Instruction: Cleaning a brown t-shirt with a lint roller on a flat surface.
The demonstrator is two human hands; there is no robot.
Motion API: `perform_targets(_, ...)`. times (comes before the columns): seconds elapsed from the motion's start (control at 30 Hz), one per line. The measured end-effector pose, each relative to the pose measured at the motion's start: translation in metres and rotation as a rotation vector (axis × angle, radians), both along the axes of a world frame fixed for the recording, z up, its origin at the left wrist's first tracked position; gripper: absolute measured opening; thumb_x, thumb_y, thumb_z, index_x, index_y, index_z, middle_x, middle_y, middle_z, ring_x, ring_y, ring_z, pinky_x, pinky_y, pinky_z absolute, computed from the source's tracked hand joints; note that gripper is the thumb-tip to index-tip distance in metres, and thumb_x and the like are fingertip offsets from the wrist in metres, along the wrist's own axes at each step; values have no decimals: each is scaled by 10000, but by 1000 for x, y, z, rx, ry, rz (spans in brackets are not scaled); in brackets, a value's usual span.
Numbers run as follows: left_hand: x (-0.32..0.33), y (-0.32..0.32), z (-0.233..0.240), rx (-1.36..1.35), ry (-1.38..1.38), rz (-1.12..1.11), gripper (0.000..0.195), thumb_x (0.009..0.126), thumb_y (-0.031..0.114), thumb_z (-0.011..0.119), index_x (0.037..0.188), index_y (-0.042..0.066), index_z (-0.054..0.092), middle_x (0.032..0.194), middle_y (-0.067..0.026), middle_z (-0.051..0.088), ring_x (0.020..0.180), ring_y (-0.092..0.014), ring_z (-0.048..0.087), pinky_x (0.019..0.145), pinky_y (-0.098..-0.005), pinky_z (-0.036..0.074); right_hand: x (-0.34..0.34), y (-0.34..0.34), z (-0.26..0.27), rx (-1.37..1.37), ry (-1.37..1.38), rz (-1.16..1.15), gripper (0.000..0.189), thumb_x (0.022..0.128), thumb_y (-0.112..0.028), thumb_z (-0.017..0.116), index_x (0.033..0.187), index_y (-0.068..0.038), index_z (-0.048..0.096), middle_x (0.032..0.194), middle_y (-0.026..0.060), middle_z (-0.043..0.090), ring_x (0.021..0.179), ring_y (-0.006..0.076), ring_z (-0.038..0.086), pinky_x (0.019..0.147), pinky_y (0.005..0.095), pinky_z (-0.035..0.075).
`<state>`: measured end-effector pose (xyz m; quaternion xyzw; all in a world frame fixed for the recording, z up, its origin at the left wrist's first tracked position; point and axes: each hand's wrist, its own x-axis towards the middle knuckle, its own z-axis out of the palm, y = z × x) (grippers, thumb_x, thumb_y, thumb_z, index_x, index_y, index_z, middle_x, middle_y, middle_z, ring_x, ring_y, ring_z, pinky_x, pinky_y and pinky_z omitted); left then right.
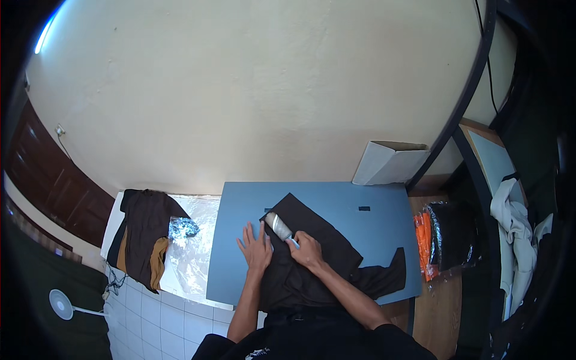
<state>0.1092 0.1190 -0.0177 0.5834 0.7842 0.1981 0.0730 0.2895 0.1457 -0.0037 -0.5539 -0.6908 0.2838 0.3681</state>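
Observation:
A dark brown garment (310,229) lies spread over the blue-grey table top (382,225), one sleeve (387,276) reaching out to the right. My right hand (307,248) grips the pale blue handle of a lint roller (278,226), whose roll rests on the cloth near its upper left edge. Beside the roller, my left hand (256,249) presses flat with fingers spread, partly on the garment's left edge and partly on the table.
On the left, several folded garments (146,234) and clear plastic bags (193,252) cover a white surface. A white cardboard box (390,162) stands at the back right. Plastic-wrapped dark and orange items (450,238) lie farther right, near pale cloth (513,220). A small white fan (61,304) is lower left.

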Motion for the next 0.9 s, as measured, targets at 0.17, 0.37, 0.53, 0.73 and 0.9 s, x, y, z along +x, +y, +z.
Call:
perform_targets(0.17,-5,0,-22,37,159,-53,560,1039,357,482,1559,152,442,1657,-231,258,1549,-395,203,1205,-677,107,-20,11,-7,4,-42,73,312,904,-316,721,844,-38,592,867,186,663,847,442,668,702,536,516)
perform_targets(0.37,4,3,-15,49,145,-59,570,1043,352,471,1572,148,419,1659,-245,244,1551,-384,206,1203,-675,113,25,70,-18,-50,-84,-285,336,885,-347,749,830,-40,625,831,223,698,836,465,678,695,536,526)
perform_targets(0.53,-1,2,-17,55,145,-41,583,1044,348,463,1566,95,411,1658,-238,246,1548,-377,211,1203,-668,123,27,77,-13,-141,-19,-316,353,881,-357,759,829,-32,630,772,207,682,761,420,676,666,509,519)
perform_targets(0.73,-4,1,-19,21,162,-31,593,1031,337,477,1551,57,421,1652,-233,267,1548,-363,224,1209,-656,125,-11,26,-3,-19,-53,257,301,878,-338,752,847,-61,638,861,157,688,817,396,685,695,490,527)
perform_targets(0.9,3,4,-19,92,142,-15,571,1022,321,494,1540,87,451,1643,-235,283,1542,-365,239,1210,-655,134,-3,63,-16,-26,-85,10,318,880,-341,748,849,-49,626,841,178,690,830,412,688,702,499,530)
